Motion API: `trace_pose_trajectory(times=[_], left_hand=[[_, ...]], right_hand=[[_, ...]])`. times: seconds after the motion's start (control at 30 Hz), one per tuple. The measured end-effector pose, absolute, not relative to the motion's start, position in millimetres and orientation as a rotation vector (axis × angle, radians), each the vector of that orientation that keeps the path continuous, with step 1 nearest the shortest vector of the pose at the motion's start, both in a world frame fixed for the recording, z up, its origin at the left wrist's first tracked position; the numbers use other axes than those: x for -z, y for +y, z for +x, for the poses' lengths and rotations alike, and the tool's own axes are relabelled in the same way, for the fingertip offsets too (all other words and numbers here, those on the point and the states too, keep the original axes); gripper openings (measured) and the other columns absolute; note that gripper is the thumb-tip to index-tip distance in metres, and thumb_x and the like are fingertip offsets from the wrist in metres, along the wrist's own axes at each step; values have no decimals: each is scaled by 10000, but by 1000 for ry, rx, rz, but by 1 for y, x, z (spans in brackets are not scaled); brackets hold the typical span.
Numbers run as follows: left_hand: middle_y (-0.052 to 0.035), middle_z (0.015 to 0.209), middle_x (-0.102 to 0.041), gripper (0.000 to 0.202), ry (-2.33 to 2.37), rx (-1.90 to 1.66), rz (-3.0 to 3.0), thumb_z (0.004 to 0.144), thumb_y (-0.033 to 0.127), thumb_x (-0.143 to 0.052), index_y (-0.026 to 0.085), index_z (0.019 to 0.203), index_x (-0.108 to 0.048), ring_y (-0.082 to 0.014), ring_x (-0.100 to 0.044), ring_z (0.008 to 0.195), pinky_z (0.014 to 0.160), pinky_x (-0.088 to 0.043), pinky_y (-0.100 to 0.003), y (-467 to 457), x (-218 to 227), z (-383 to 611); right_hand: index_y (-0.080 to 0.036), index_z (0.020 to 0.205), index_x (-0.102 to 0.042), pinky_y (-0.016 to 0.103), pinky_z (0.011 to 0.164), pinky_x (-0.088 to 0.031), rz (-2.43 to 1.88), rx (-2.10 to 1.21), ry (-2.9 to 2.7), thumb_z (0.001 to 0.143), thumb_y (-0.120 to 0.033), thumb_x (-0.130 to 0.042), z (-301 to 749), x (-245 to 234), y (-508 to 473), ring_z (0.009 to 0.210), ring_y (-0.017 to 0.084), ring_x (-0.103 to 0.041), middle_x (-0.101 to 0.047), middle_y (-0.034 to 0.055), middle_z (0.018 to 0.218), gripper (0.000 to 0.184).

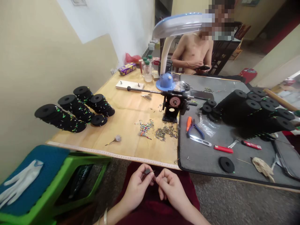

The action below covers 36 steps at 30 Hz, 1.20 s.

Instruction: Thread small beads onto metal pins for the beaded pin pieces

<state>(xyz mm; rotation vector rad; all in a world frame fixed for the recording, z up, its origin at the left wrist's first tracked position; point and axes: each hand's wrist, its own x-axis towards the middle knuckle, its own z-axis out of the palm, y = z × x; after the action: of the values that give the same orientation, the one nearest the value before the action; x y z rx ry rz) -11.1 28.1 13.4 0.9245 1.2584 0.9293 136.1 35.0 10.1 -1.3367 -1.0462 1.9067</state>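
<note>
Wooden table in front of me, speckled floor below, beige wall off at 10 o'clock. So, hands are over my maroon clothing, right by the table edge. Left hand is pinching a small dark piece between thumb and fingers, with a thin tip poking out toward the other side. Right hand is just beside it, thumb and finger pressed together; can't tell what's between them, if anything.

At 9 o'clock I've got a green stool with a blue cover and a white glove lying on it. Just before 3 there's a lone black foam disc on the grey mat. Straight up at 12 is a heap of tiny coloured bits, with a metallic pile just beside it on the 1 o'clock side. Pliers sit between 1 and 2.

Further out, black disc stacks stand at 10, little coloured bits stuck round their sides, and more black stacks at 2. Little past 12: a black machine with a dial, then a blue-based lamp. Farthest back, between 12 and 1, someone sits holding a phone.
</note>
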Motion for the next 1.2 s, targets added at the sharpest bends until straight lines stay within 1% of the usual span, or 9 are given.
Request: trace_pose_trajectory(times=[0.23, 0.5, 0.83, 1.0, 1.2], left_hand=[[25, 682, -526, 148, 1268, -932, 932, 804, 313, -579, 189, 761, -513, -132, -535, 633, 620, -459, -248, 24, -11, -9], [15, 696, -526, 156, 1282, -937, 984, 811, 329, -571, 187, 773, -519, -140, -525, 648, 618, -453, -246, 22, -11, -8], [-12, 714, -542, 136, 1396, -924, 1329, 854, 285, -508, 186, 768, -545, -154, -516, 665, 626, -416, -247, 21, -10, -11], [-20, 726, -566, 125, 1396, -881, 1451, 857, 266, -497, 191, 773, -553, -162, -540, 681, 636, -422, -251, 23, -12, -12], [-22, 725, -590, 117, 1370, -875, 1448, 843, 269, -518, 190, 779, -578, -161, -555, 672, 627, -432, -247, 23, -13, -12]], right_hand=[[-186, 672, -461, 175, 355, -186, -1335, -1894, -1061, 760, -533, -589, 136, -1, 30, 279, 43, -309, -491, -80, 341, 380], [-189, 664, -457, 176, 341, -170, -1345, -1920, -1042, 741, -538, -592, 134, -7, 31, 268, 41, -294, -488, -83, 336, 382], [-188, 675, -459, 168, 322, -184, -1352, -1925, -980, 757, -499, -599, 134, 0, 32, 263, 44, -315, -505, -77, 340, 350], [-189, 695, -450, 166, 331, -210, -1303, -1910, -949, 748, -550, -597, 133, 2, 33, 272, 42, -313, -502, -80, 353, 394], [-180, 795, -472, 168, 346, -228, -1260, -1871, -976, 744, -584, -592, 133, 5, 33, 289, 50, -331, -509, -84, 376, 425]])
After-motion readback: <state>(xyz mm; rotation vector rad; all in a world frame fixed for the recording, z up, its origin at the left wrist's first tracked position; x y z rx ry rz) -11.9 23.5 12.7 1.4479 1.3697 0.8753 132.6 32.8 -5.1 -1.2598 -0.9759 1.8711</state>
